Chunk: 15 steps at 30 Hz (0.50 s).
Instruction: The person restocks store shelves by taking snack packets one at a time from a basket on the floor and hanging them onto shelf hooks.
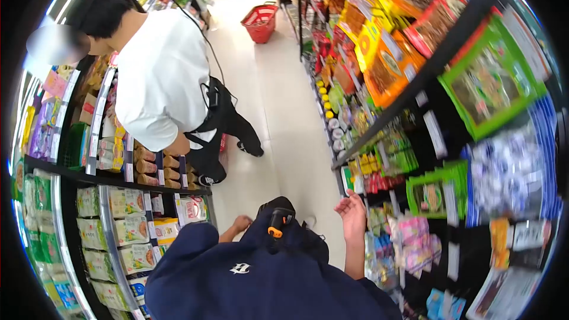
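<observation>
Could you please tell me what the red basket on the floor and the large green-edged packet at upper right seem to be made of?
The red basket looks like smooth moulded plastic, judging by its even colour and openwork sides. The green-edged packet seems glossy plastic film, since its clear window shows the contents.

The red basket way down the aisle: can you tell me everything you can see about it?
The basket is bright red and looks like plastic. Its top is open, its walls seem to have slots or holes, and it narrows toward the bottom. It stands upright on the pale, shiny floor, which is all I can see touching it. It's too small in the picture to tell whether anything is inside.
</observation>
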### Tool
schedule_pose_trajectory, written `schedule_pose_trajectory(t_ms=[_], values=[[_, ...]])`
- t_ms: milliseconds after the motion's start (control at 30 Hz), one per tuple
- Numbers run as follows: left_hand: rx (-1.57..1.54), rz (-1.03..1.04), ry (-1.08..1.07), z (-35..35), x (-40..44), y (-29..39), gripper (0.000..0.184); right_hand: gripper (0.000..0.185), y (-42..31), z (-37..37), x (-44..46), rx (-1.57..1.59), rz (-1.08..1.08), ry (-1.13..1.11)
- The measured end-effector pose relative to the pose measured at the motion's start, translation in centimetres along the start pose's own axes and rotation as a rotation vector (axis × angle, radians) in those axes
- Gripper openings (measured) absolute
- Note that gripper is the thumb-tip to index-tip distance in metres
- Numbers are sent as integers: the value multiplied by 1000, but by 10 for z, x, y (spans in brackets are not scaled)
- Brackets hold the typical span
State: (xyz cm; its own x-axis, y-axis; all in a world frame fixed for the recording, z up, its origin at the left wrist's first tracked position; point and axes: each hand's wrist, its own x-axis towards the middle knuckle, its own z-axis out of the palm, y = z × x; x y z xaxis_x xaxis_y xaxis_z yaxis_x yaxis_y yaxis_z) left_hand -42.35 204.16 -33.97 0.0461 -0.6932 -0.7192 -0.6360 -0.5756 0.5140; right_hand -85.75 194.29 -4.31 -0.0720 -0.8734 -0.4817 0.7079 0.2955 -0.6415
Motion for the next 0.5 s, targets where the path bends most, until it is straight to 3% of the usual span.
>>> schedule_pose_trajectory(t_ms=[33,100,200,500], values=[[164,114,30,2,-7,-11,29,32,-6,10,18,-40,23,-21],[-51,-131,139,9,-31,-15,29,31,-13,27,57,-68,66,-53],[-154,-296,199,1,-41,-17,28,30,-24,58,121,-98,105,-81],[-559,-265,313,-78,112,101,25,29,-53,238,294,-134,49,-157]])
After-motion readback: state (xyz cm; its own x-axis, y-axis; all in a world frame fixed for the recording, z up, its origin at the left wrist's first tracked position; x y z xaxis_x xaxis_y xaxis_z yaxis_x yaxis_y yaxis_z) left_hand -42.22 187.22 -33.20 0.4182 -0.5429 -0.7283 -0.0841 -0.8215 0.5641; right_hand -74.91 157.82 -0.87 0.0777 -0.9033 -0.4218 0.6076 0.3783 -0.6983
